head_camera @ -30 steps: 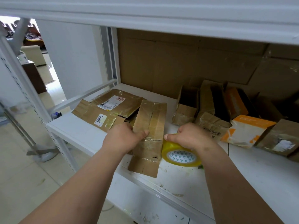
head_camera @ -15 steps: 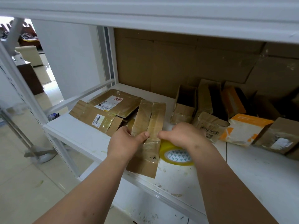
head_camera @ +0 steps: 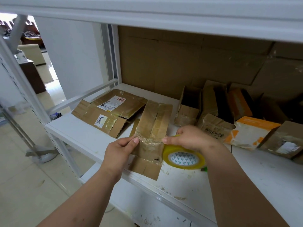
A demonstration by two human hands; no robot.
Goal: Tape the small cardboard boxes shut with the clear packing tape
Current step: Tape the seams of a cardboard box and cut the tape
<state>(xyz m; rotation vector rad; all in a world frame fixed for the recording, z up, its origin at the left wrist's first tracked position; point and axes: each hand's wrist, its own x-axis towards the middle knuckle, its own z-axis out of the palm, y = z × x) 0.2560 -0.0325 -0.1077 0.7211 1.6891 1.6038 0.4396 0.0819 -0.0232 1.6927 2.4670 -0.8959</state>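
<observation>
Cardboard box (head_camera: 151, 128), flattened and already streaked with old tape, lies at the front edge of the white shelf (head_camera: 270, 174), its near end hanging a little over the lip. Across its middle runs a strip of clear tape (head_camera: 150, 139), and that strip is what has changed: a second ago the two hands were bunched close together over the box, and now they have drawn apart, so the strip spans the whole width of the cardboard. The left hand (head_camera: 118, 149) pinches the free end of the tape between thumb and forefinger at the box's left edge. The right hand (head_camera: 191, 138) is curled over the yellowish tape roll (head_camera: 183, 157), thumb and fingertip nipping the strip where it leaves the roll at the box's right edge.

To my eye the strip is pulled out but not yet smoothed down or cut, so this one seam looks only half done. Whether it is stuck flat along its length I cannot tell.

Further back, a larger flattened carton with shipping labels (head_camera: 111, 110) sits near the shelf's left edge, and several small open boxes (head_camera: 188, 107) stand toward the rear right, their flaps still untaped.
</observation>
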